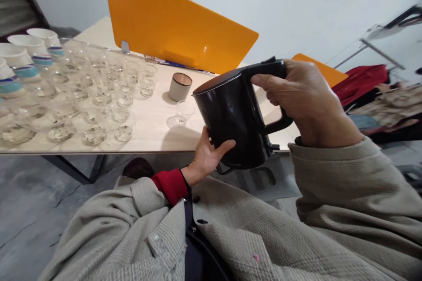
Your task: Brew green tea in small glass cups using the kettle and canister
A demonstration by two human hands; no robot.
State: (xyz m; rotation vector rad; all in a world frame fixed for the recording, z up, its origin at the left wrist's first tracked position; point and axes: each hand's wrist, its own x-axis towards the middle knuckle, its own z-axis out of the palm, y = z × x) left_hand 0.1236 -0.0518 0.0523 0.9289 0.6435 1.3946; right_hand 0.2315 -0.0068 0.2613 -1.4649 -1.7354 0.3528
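Note:
A black electric kettle [231,118] is held tilted to the left over the table's front edge. My right hand [301,85] is wrapped round the upper part of its handle. My left hand [207,156] cups the lower left side, its thumb lying on the black body and its other fingers partly hidden behind it. Left of the spout, a small clear plastic cup [183,113] stands on the white table [151,129]. Behind that cup stands a grey cup with a brown rim [180,86]. The inside of the kettle is hidden.
Several clear cups [94,131] holding a little liquid with dark bits crowd the table's left side. Stacked white paper cups [28,46] stand at the far left. An orange divider [178,22] runs along the back, with pens at its foot. Clothes [365,81] hang at right.

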